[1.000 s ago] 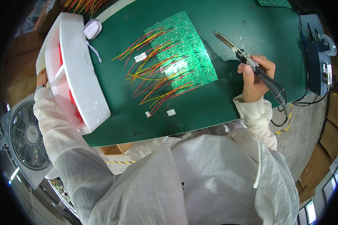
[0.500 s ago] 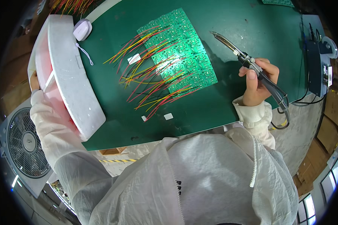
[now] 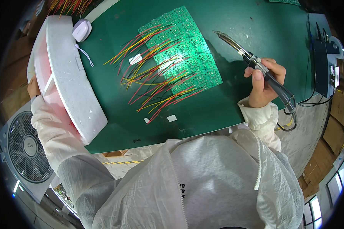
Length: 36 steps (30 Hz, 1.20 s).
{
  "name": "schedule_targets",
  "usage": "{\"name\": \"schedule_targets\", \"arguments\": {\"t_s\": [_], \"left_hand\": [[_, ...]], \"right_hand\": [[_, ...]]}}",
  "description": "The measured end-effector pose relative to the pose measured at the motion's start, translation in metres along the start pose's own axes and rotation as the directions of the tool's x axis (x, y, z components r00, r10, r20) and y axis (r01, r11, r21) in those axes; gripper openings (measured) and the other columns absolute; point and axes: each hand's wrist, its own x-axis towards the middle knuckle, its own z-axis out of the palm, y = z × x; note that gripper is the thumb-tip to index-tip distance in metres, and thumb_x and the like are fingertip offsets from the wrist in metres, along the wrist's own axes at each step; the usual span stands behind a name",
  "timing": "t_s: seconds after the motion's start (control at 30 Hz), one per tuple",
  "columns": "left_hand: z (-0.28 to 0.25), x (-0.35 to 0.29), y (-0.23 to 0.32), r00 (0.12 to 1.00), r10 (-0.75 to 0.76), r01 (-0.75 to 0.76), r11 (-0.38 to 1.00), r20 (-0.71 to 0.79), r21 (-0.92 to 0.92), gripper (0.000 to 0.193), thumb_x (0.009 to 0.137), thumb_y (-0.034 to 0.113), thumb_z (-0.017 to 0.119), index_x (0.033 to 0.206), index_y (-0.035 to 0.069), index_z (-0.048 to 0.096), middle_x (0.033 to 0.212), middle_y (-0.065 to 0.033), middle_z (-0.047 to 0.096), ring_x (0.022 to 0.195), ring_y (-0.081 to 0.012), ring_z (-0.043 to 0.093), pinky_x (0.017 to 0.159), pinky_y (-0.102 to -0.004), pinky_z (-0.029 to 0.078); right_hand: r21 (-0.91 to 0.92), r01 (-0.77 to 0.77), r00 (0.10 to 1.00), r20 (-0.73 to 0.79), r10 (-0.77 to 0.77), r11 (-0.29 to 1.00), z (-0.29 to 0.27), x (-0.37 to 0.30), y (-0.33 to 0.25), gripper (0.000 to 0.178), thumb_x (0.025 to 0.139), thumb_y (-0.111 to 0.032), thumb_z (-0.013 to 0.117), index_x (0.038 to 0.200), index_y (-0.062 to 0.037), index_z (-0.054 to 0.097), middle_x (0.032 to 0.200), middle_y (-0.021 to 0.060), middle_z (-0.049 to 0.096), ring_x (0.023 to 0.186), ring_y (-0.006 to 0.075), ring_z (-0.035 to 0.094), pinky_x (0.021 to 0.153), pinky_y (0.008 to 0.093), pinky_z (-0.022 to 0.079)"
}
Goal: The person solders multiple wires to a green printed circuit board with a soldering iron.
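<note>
My right hand (image 3: pixel 266 79) is closed round a soldering iron (image 3: pixel 269 78), whose tip points up and left over the green table mat. Left of that tip lies a panel of green circuit boards (image 3: pixel 197 47). Red, yellow and black wires (image 3: pixel 145 82) run from the panel toward the left. At the far left, my left hand (image 3: pixel 33 87) is at the outer side of a white foam box (image 3: pixel 74 76) with pinkish contents. Its fingers are mostly hidden by the box edge, so I cannot see what they hold.
A lilac case (image 3: pixel 81 30) with a strap lies beside the box. White pieces (image 3: pixel 172 118) rest on the green mat (image 3: pixel 141 131). At right stands a dark soldering unit (image 3: pixel 323 57) with a cable. A fan (image 3: pixel 30 146) stands at lower left, and more wires (image 3: pixel 70 5) lie at the top left.
My left hand shows a little more at the outer edge of the foam box. My right hand with the soldering iron has barely shifted.
</note>
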Motion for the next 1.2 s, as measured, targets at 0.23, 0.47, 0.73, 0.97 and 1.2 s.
{"name": "schedule_targets", "arguments": {"t_s": [0.23,0.47,0.73,0.97,1.2], "left_hand": [[0.018,-0.030,0.065,0.970,-0.242,0.213,0.904,-0.032,-0.371,0.037,0.081,0.026,0.054,0.104,-0.003,0.058,0.102,-0.0088,0.060,0.093,-0.0153,0.055,0.079,-0.0238,0.041],[0.028,-0.023,0.053,0.958,-0.285,0.177,0.698,-0.043,-0.694,0.030,0.080,0.014,0.057,0.102,-0.005,0.056,0.097,-0.0096,0.060,0.086,-0.0136,0.057,0.072,-0.0203,0.044],[0.044,-0.030,0.096,0.916,-0.387,0.297,0.483,0.103,-0.824,0.027,0.083,0.013,0.053,0.101,-0.007,0.054,0.077,-0.0043,0.058,0.066,-0.0113,0.053,0.060,-0.0205,0.043],[0.023,-0.027,0.067,0.929,-0.368,0.193,0.562,-0.033,-0.804,0.026,0.082,0.017,0.055,0.095,-0.006,0.058,0.059,0.0041,0.046,0.050,-0.0025,0.035,0.045,-0.0166,0.024],[0.027,-0.026,0.083,0.905,-0.424,0.202,0.509,-0.039,-0.836,0.024,0.082,0.014,0.053,0.093,-0.007,0.055,0.076,-0.0056,0.057,0.066,-0.0111,0.052,0.058,-0.0211,0.041]], "right_hand": [[-0.024,0.002,1.000,0.003,-0.002,1.000,-0.001,0.000,0.001,0.026,0.077,-0.004,0.058,0.097,0.0000,0.042,0.077,0.0111,0.050,0.059,0.0125,0.051,0.056,0.0236,0.043],[-0.031,0.004,1.000,-0.015,-0.004,1.000,0.000,0.001,0.000,0.025,0.077,-0.004,0.058,0.096,-0.0001,0.042,0.077,0.0107,0.051,0.059,0.0123,0.051,0.056,0.0232,0.043],[-0.070,0.002,1.000,-0.019,-0.004,0.998,-0.003,0.001,0.001,0.025,0.077,-0.005,0.059,0.096,-0.0002,0.043,0.075,0.0107,0.051,0.057,0.0119,0.050,0.054,0.0225,0.043],[-0.010,-0.020,1.000,-0.023,0.020,1.000,-0.002,-0.001,0.000,0.025,0.077,-0.004,0.059,0.097,0.0002,0.043,0.077,0.0108,0.051,0.058,0.0120,0.051,0.055,0.0228,0.043],[-0.015,-0.035,0.999,-0.014,0.035,0.999,-0.004,-0.001,0.000,0.025,0.077,-0.002,0.058,0.097,0.0005,0.043,0.078,0.0107,0.051,0.060,0.0123,0.051,0.056,0.0233,0.044]]}}
